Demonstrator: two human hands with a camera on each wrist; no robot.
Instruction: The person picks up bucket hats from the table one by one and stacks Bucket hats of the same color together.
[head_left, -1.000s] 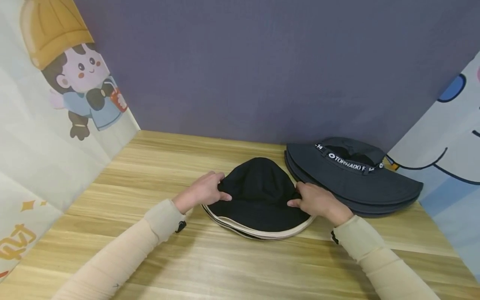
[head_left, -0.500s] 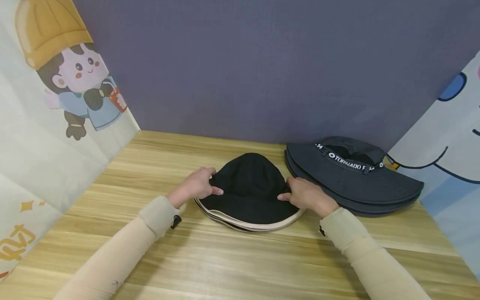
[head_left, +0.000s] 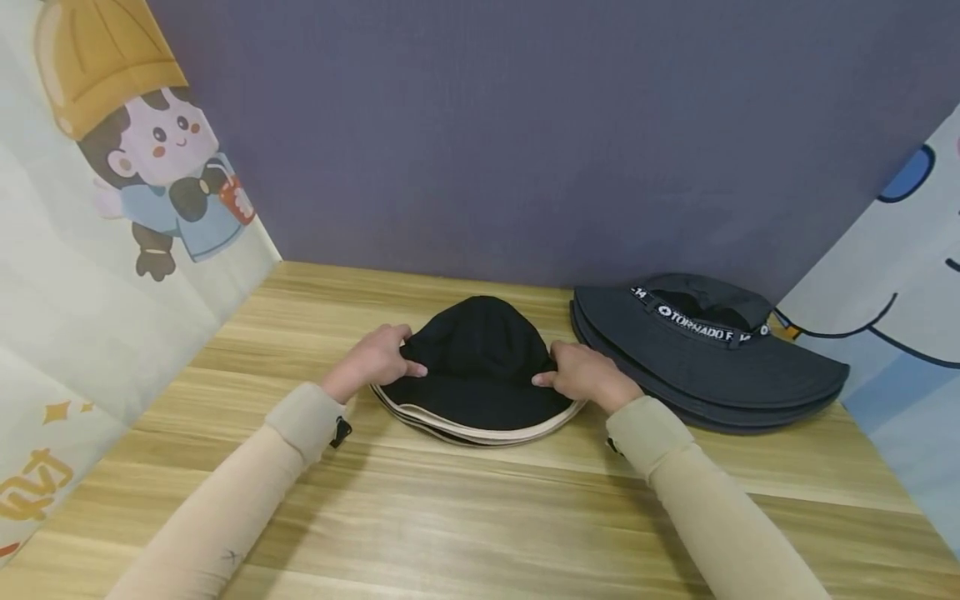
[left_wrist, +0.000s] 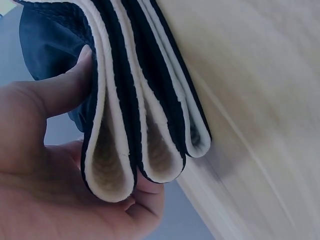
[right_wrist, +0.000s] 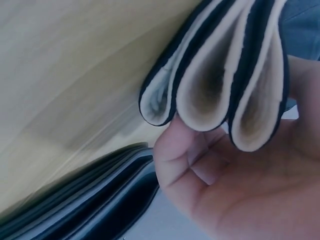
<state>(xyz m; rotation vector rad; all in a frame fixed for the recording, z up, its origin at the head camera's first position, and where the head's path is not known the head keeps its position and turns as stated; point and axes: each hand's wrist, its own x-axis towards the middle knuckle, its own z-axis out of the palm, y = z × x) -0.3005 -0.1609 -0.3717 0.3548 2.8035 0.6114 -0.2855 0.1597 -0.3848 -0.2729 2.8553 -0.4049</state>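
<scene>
At the far left of the frame a cartoon panel (head_left: 142, 192) is seen beside the wooden table (head_left: 450, 517). Left of centre, the left hand (head_left: 372, 360) is curled round the edge of a stack of black hats with cream rims (head_left: 476, 371), thumb on top and fingers underneath. The stack lies on the table at mid-frame. Its opposite edge is gripped the same way by the right hand (head_left: 587, 375). Just beside it, at the right, a pile of dark grey brimmed hats (head_left: 705, 350) is seen.
</scene>
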